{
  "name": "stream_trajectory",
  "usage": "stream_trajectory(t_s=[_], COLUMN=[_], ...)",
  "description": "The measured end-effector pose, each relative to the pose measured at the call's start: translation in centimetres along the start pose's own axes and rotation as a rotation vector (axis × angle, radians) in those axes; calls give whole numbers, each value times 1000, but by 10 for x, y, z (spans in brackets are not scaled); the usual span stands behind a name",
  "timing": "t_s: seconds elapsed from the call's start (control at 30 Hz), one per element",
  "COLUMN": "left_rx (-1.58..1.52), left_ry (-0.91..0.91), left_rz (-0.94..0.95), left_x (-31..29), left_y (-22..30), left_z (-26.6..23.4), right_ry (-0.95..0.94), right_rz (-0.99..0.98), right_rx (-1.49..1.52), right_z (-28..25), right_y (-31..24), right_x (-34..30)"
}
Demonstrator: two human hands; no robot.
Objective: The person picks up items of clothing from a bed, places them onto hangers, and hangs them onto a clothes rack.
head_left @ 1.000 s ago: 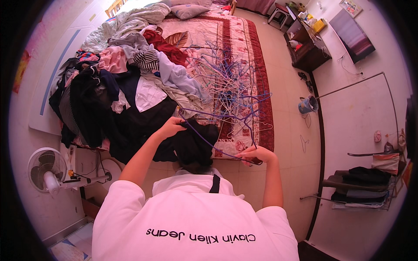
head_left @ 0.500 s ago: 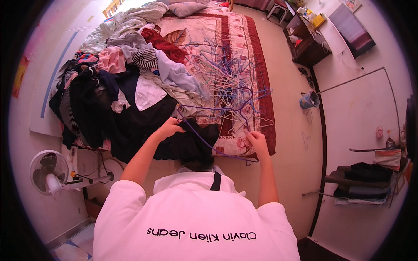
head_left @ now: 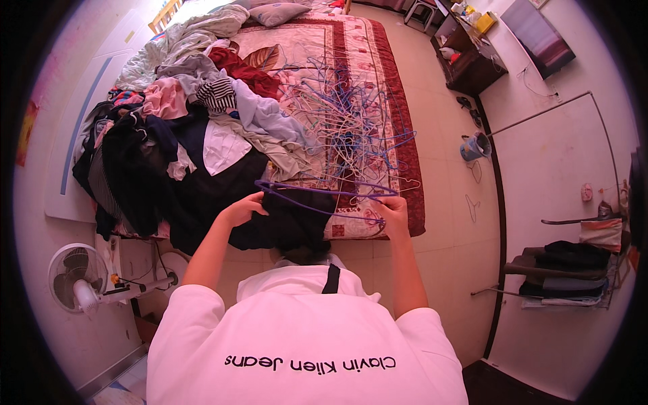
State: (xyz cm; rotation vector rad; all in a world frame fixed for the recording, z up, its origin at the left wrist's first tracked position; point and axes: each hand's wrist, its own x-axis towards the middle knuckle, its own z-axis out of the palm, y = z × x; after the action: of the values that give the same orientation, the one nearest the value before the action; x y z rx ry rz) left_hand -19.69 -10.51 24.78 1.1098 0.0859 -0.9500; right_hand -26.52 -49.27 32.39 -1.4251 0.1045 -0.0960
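Note:
My right hand (head_left: pixel 393 214) is closed around the hook side of a purple clothes hanger (head_left: pixel 317 209), which stretches leftward above the bed's near edge. Close to the hanger's left end, my left hand (head_left: pixel 244 209) has its fingers curled at the edge of a black garment (head_left: pixel 297 221); its thumb stands a little apart. That garment lies beneath the hanger, over the near edge of the bed. Whether cloth is inside the hanger is hard to make out.
A heap of clothes (head_left: pixel 196 135) covers the bed's left side. Tangled hangers (head_left: pixel 351 121) lie on the patterned bedspread (head_left: pixel 405 162). A standing fan (head_left: pixel 77 277) is at the left. Rightward are a blue bucket (head_left: pixel 474 146) and a rack with folded clothes (head_left: pixel 567 270).
The hanger has tipped from a raised, open outline to a flatter, narrower one. My left hand has shifted left and slightly nearer; my right hand's grip has moved to the hanger's right end.

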Motion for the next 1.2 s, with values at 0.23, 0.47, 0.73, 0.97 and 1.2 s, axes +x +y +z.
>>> stream_trajectory(t_s=[0.23,0.47,0.73,0.97,1.2], left_rx=[331,946,1466,338,-100], left_ry=[-123,-433,-463,5,-55], left_rz=[-308,-549,-614,-567,-346], left_x=[16,68,101,74,76], left_y=[35,32,-56,-83,-74], left_z=[-15,70,27,8,18], right_ry=[-160,-238,-385,-325,-337], right_rz=[-81,-80,-206,-190,-198], right_rx=[-29,-72,-150,-40,57], right_z=[-1,0,-3,-8,-2], right_y=[-34,-31,-18,-11,3], right_x=[3,11,7,0,10])
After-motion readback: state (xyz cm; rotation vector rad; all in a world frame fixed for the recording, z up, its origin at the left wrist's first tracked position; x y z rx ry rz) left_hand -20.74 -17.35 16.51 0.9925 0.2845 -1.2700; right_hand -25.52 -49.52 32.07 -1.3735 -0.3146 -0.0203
